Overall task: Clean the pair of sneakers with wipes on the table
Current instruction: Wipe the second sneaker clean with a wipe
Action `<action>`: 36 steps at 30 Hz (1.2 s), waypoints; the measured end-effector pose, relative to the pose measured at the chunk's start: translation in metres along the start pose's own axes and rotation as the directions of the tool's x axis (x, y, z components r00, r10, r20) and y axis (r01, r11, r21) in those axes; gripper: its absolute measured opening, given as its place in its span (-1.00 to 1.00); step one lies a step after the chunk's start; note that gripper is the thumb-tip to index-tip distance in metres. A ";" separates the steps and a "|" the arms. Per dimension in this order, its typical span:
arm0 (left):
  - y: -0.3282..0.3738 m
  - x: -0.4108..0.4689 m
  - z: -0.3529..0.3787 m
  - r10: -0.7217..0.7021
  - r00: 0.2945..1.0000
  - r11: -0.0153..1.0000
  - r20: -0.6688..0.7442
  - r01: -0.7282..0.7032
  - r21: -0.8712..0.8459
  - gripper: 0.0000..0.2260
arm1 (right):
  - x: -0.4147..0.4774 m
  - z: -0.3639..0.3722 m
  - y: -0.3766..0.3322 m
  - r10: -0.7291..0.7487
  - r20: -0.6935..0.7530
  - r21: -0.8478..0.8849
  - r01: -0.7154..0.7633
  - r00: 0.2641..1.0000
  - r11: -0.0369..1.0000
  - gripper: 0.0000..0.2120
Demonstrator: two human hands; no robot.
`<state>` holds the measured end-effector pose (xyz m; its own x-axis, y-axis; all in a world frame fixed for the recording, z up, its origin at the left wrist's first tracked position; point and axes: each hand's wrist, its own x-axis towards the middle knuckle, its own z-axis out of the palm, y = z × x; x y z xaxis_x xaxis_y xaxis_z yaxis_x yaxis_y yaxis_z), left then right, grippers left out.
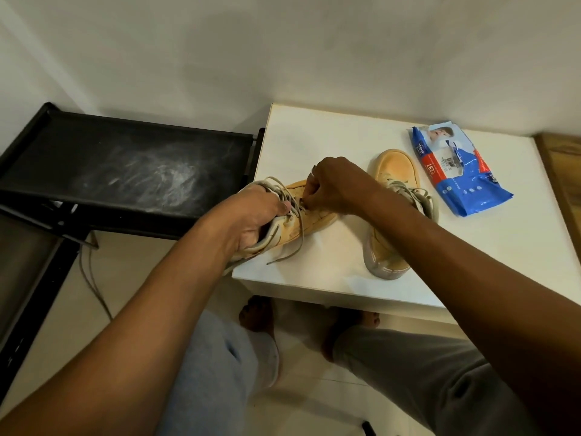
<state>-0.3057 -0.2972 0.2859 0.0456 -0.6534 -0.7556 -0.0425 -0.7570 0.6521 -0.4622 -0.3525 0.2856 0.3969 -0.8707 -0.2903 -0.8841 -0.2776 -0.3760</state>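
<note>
White walls close in behind a small white table [471, 247] with a smooth top. A strip of wood [562, 184] borders its far right side. Left of the table stands a black rack [56, 146], its top shelf smeared with pale dust. Below lies pale tiled floor [132, 278], where a thin cord [94, 278] trails.

The left hand [251, 218] grips one tan sneaker [317, 215] at its heel end, with the fingers curled into the opening and the thumb over the collar. The shoe's heel hangs past the table's left edge. The right hand [333, 184] comes from the other side, its fingertips pinching a lace [292, 243] at the eyelets, just beside the left thumb. Loose lace ends drop below the left fingers onto the tabletop.

The second sneaker [396, 171] lies on the table to the right of the right fingers, partly hidden under that forearm. The blue and red wipes pack [460, 171] lies flat farther right, well apart from both hands.
</note>
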 end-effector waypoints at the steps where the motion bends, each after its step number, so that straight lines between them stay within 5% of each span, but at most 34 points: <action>1: 0.000 0.001 0.000 0.008 1.000 1.000 -0.002 -0.008 0.011 -0.84 | 0.000 0.004 -0.001 0.008 -0.034 -0.013 -0.008 0.999 1.000 -0.94; 12: -0.002 0.003 0.001 0.031 1.000 1.000 0.002 -0.031 -0.006 -0.83 | 0.004 0.013 0.010 0.004 -0.356 -0.197 -0.079 0.935 0.977 -0.92; 19: 0.000 0.002 0.001 0.019 1.000 1.000 0.005 -0.018 -0.020 -0.84 | 0.006 -0.003 0.008 0.006 -0.041 0.031 -0.005 0.999 0.999 -0.96; 28: -0.001 0.004 0.002 0.012 1.000 1.000 -0.017 -0.012 0.008 -0.83 | 0.011 0.009 0.017 0.029 -0.287 -0.121 -0.067 0.958 0.990 -0.96; 36: -0.002 0.005 0.001 0.019 1.000 0.999 -0.018 -0.020 -0.027 -0.84 | 0.009 -0.008 0.014 -0.050 0.019 -0.059 0.051 0.999 0.997 -0.85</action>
<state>-0.3061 -0.2988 0.2810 0.0629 -0.6679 -0.7415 -0.0161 -0.7436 0.6684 -0.4730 -0.3674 0.2844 0.4452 -0.8480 -0.2876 -0.8757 -0.3452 -0.3375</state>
